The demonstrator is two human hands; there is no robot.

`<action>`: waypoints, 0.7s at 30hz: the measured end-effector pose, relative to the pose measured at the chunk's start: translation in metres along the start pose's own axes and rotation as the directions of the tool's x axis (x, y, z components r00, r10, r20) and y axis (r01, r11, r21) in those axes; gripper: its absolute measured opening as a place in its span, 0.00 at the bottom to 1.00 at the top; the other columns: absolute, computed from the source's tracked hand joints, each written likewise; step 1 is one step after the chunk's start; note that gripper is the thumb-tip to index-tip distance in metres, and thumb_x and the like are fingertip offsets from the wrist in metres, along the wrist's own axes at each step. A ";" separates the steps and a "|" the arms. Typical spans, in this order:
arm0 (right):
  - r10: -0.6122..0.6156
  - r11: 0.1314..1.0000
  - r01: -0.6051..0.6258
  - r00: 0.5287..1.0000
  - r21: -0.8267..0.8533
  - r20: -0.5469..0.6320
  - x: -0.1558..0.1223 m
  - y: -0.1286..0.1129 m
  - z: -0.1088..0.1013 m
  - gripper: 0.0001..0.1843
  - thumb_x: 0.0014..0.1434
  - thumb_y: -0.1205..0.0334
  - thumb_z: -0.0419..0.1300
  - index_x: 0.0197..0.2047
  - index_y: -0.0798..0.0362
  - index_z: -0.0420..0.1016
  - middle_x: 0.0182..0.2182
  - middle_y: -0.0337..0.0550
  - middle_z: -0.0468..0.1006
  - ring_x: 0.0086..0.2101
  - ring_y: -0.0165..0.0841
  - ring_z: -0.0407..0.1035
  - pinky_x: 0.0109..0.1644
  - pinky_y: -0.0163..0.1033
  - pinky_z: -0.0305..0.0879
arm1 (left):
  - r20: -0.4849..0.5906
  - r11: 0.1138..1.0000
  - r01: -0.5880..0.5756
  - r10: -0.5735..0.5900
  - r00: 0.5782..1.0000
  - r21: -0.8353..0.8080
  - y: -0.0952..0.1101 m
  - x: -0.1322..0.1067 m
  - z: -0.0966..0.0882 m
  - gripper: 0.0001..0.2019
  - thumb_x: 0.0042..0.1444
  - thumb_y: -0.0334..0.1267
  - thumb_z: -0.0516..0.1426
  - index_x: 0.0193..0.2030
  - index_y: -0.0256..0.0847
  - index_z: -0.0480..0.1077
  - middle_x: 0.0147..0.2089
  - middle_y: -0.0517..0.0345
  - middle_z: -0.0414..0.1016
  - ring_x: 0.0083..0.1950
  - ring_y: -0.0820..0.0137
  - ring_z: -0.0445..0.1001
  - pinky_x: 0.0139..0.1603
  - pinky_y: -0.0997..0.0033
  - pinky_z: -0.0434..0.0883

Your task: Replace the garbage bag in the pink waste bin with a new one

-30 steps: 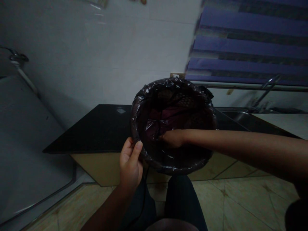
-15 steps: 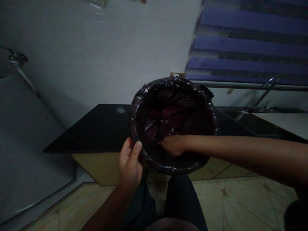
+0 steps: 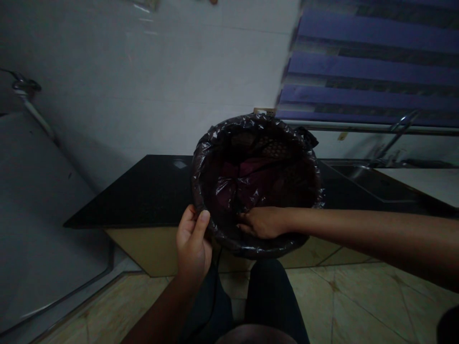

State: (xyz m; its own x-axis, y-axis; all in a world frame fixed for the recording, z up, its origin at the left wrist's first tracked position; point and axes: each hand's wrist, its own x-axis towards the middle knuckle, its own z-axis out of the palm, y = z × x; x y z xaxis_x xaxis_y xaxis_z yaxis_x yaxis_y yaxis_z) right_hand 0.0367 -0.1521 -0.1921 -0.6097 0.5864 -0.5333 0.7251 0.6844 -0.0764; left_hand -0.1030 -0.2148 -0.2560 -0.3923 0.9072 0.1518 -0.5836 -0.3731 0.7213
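Observation:
A round basket lined with a black plastic bag is held up in front of me, its mouth facing me. My left hand grips its lower left rim, thumb on the bag's folded edge. My right hand reaches inside through the mouth and rests near the lower rim, its fingers curled against the liner. What those fingers hold is hidden in the dark folds. Something dark red shows deep inside the bag.
A black countertop runs behind the basket, with a sink and tap at the right. White tiled wall and a blue striped blind stand above. Beige floor tiles and my dark trousers lie below. A grey appliance fills the left.
My right hand has slid down inside the bag, from the middle toward the lower rim. The left hand and the basket have barely shifted.

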 end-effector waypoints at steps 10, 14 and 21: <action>0.030 0.995 -0.038 0.995 -0.089 -0.091 0.000 0.017 -0.006 0.21 0.66 0.61 0.44 0.52 0.63 0.71 0.46 0.58 0.74 0.45 0.40 0.71 0.44 0.39 0.64 | -0.009 1.000 -0.003 0.003 1.000 -0.015 -0.001 0.001 -0.001 0.11 0.44 0.41 0.66 0.31 0.40 0.71 0.30 0.61 0.72 0.31 0.75 0.70 0.32 0.78 0.69; 0.077 0.983 -0.082 0.996 -0.167 -0.037 -0.001 0.022 -0.005 0.19 0.64 0.64 0.47 0.50 0.63 0.72 0.44 0.59 0.76 0.42 0.42 0.73 0.37 0.38 0.65 | -0.016 1.000 0.000 0.000 1.000 -0.008 0.000 0.001 0.000 0.12 0.43 0.41 0.66 0.31 0.39 0.70 0.30 0.60 0.73 0.30 0.74 0.71 0.31 0.78 0.69; 0.083 0.978 -0.082 0.997 -0.193 -0.004 0.000 0.021 0.007 0.20 0.64 0.62 0.48 0.53 0.63 0.71 0.43 0.62 0.76 0.43 0.45 0.73 0.39 0.42 0.67 | 0.001 1.000 -0.026 0.025 1.000 0.011 0.000 0.000 -0.001 0.10 0.46 0.41 0.65 0.31 0.40 0.69 0.29 0.61 0.72 0.32 0.73 0.72 0.32 0.77 0.69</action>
State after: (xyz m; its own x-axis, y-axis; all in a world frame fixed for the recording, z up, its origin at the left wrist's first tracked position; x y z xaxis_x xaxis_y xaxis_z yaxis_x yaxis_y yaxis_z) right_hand 0.0538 -0.1405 -0.1996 -0.5486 0.6428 -0.5346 0.6971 0.7047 0.1319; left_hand -0.1034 -0.2147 -0.2569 -0.4067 0.8975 0.1705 -0.5658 -0.3940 0.7243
